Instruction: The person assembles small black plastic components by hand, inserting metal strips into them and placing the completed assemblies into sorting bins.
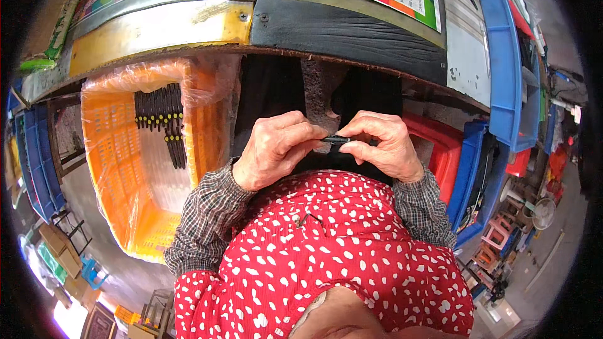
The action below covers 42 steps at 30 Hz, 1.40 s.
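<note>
Close against the red, white-spotted apron (326,257), both hands met at chest height over a small black rod-like part (336,140). The left hand (273,150) pinched one end between thumb and forefinger, and the right hand (386,144) pinched the other, so the two hands sat together, clamped on the same piece with only its short middle showing between the fingertips. Holding it by both ends, level and near the body, probably gave the fingers the steadiest purchase on something so thin; whether it was one piece or two being joined could not be told. Checked sleeves (207,213) covered both forearms down to the wrists.

Just to the left stood an orange crate (110,169) lined with clear plastic film, with rows of slim black sticks with yellow bands (162,119) laid side by side along its far wall, within easy reach of the left hand. To the right lay a red bin (440,147), then blue crates (502,56) stacked on edge. Beyond the hands a dark cast post (320,88) rose under the bench edge (188,25), whose worn black and yellow front hung over the working space and limited how far up the hands could lift. Further off to the right, stools and a small fan (543,213) stood on the floor.
</note>
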Tool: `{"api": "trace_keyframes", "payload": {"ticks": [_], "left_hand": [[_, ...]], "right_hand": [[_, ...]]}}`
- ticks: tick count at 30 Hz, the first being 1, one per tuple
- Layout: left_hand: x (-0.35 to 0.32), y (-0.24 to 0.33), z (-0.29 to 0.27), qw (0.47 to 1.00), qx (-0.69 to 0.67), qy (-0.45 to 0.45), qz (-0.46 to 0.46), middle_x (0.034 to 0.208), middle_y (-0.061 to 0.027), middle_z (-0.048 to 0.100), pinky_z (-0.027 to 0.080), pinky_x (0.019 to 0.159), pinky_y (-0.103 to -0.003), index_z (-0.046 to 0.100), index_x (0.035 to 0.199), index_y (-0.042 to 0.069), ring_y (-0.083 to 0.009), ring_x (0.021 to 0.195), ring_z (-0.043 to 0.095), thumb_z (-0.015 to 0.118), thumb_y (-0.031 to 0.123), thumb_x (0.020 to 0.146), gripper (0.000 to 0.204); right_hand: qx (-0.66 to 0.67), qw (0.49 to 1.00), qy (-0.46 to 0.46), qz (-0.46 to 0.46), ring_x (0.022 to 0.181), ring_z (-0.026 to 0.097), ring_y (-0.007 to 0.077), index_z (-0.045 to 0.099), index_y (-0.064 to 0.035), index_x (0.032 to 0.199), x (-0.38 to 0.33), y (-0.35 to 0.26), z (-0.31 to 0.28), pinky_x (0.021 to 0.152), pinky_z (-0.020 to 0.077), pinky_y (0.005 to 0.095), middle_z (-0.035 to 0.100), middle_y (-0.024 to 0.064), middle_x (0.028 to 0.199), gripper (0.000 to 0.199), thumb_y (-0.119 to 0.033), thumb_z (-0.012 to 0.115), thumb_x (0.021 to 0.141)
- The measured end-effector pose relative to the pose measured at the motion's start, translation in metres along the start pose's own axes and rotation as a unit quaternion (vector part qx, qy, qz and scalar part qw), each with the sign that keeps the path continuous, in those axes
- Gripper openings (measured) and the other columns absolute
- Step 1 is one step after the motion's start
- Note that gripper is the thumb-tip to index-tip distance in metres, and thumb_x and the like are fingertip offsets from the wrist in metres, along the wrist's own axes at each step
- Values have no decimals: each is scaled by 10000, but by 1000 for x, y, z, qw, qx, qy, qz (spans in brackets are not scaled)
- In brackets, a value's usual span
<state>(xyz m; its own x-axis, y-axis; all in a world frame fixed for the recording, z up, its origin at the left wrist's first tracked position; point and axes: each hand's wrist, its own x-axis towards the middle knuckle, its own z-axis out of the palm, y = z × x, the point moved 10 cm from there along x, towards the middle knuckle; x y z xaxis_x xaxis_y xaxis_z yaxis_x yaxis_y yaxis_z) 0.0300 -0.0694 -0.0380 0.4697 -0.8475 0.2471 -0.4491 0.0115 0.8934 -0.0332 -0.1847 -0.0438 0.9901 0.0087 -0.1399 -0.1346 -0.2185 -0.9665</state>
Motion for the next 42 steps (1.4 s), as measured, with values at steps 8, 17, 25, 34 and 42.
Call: {"api": "trace_keyframes", "payload": {"ticks": [8, 17, 25, 34, 42], "left_hand": [[1, -3, -1, 1000, 0, 6, -11, 776, -100, 641, 498, 587, -311, 682, 939, 27, -227, 683, 638, 709, -30, 743, 206], [-2, 0, 2, 999, 2, 35, -16, 760, -103, 619, 490, 575, -318, 675, 928, 28, -236, 669, 627, 703, -30, 739, 199], [-3, -3, 2, 999, -8, 48, -22, 778, -104, 652, 499, 600, -299, 680, 915, 20, -221, 679, 637, 709, -29, 747, 177], [-8, -6, 4, 997, -22, 55, -39, 779, -106, 652, 479, 597, -300, 664, 894, 8, -217, 672, 623, 702, -22, 772, 131], [-11, -13, 4, 995, -37, 68, -55, 785, -105, 650, 469, 590, -305, 658, 894, 6, -217, 666, 615, 699, -15, 778, 125]], "right_hand": [[20, 1000, 19, 7, 581, 598, 74, 667, 36, 935, -1, 4, 0, 494, 460, 211, 623, 57, 807, 137, -3, 713, 812], [10, 1000, 20, -22, 602, 602, 91, 665, 63, 961, -5, 1, -3, 511, 496, 199, 622, 92, 857, 159, 89, 668, 804], [56, 997, 41, 31, 571, 577, 63, 663, 26, 933, -5, 14, 0, 482, 448, 207, 607, 43, 786, 106, -10, 689, 836], [16, 999, 46, 20, 567, 571, 67, 658, 27, 918, -2, 9, 4, 487, 442, 218, 603, 47, 774, 99, -3, 686, 829], [-17, 998, 55, 25, 597, 593, 81, 645, 62, 947, -3, 9, 7, 499, 478, 200, 601, 73, 813, 109, 12, 640, 850]]}}
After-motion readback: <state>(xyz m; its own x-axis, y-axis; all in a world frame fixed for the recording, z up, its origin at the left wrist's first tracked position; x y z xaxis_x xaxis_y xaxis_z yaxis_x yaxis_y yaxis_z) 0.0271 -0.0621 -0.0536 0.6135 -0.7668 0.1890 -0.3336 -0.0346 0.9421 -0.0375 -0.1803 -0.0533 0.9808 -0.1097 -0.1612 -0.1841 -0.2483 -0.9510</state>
